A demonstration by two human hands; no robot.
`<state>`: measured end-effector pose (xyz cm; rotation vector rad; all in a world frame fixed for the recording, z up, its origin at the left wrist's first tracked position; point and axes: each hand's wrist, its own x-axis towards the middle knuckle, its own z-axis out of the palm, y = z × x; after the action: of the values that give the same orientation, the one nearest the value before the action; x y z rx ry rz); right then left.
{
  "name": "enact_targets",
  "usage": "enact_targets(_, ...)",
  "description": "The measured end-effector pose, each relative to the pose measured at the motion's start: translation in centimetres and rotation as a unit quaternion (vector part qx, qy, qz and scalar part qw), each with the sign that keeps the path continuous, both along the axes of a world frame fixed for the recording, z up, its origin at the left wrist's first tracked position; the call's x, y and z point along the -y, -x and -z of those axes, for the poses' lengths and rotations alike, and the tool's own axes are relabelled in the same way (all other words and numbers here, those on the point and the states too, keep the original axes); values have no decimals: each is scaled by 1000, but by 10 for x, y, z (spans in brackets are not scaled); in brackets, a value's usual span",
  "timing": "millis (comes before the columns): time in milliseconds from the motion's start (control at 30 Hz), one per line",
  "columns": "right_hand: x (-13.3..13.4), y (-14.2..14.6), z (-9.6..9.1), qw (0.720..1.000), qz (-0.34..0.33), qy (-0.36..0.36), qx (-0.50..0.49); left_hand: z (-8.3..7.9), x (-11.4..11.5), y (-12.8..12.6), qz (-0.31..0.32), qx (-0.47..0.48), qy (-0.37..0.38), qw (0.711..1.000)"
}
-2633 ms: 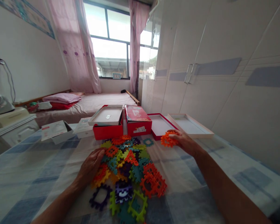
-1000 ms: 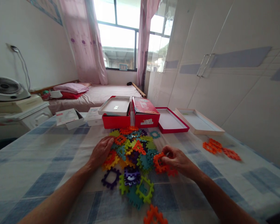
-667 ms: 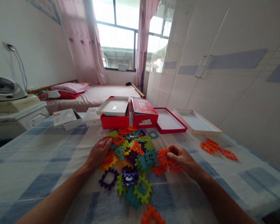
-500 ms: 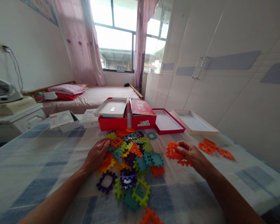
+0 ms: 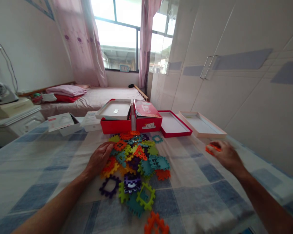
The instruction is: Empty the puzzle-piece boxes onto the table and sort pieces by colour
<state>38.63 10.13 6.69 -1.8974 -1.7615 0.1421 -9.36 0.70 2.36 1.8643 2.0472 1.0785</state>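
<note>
My left hand (image 5: 100,158) rests against the left side of a pile of toothed plastic building tiles (image 5: 148,167). Its fingers are stretched out and touch the tiles, gripping none that I can make out. Teal, purple, lime green, yellow and orange tiles overlap in the pile, some solid and some with cut-out middles. Far to the right, my right hand (image 5: 227,157) is curled over orange toothed tiles (image 5: 211,149), low at the tabletop and slightly blurred. It covers most of them, so how many lie under it is hidden. One orange tile (image 5: 156,224) lies at the near edge of view.
A red box (image 5: 116,126) with a white tray on top and another red box (image 5: 148,125) stand behind the pile. Two shallow lids (image 5: 175,131) lie to their right, small white boxes (image 5: 63,123) to the left. A checked cloth (image 5: 192,195) covers the table.
My right hand has moved right with the orange tiles, from beside the pile to where the separate orange tiles lay. My left hand stays at the pile. The view has shifted slightly.
</note>
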Motion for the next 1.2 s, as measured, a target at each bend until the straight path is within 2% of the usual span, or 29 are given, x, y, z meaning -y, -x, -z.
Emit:
enact_targets(67,29,43,-2,982,-168,79,-26,0,0,-1,-1,0,4,1000)
enact_targets(133,58,86,-1,952,-277,129,-8,-1,0,-1,1,1,6,1000)
enact_targets(200,79,119,3,943,-313,106,33,-2,1,-1,2,2,9,1000)
enact_targets(333,92,151,12,954,-281,31,106,-2,2,-1,-2,5,8,1000)
enact_targets(433,90,155,14,954,-283,41,93,-1,1,-1,-3,3,3,1000)
enact_targets(567,91,156,16,952,-295,79,22,-1,1,-2,-2,3,3,1000)
enact_targets(767,94,158,22,950,-307,63,10,0,0,-1,1,0,-7,1000)
enact_targets(1067,85,153,7,924,-370,85,-31,-2,2,-3,8,-6,-9,1000)
enact_targets(1200,69,139,-6,937,-339,86,-15,-1,3,-3,5,-10,-13,1000)
